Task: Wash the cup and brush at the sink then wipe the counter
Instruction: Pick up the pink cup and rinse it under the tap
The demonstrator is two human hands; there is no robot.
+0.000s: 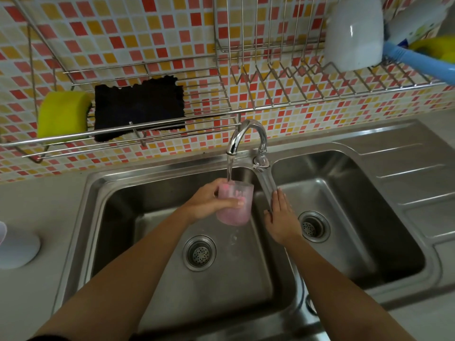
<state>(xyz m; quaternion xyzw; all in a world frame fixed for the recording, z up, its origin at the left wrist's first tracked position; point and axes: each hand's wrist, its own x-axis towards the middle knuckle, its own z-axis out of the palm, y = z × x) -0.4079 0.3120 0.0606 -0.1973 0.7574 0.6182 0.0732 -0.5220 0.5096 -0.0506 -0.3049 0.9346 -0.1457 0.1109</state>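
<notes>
A translucent pink cup point(234, 212) is held upright over the left sink basin point(128, 200), right under the faucet spout point(232, 150). Water runs from the spout into the cup. My left hand point(209, 203) grips the cup from its left side, thumb across the front. My right hand point(280, 217) lies flat, fingers extended, on the long faucet lever point(267, 185) between the two basins. No brush shows clearly; a blue handle point(418, 60) sticks out of the rack at the upper right.
A wire rack on the tiled wall holds a yellow sponge point(62, 114), a dark cloth point(139, 109) and a white cup point(354, 33). The right basin point(369, 183) and drainboard point(413, 168) lie to the right. A white round object point(18, 249) sits on the left counter.
</notes>
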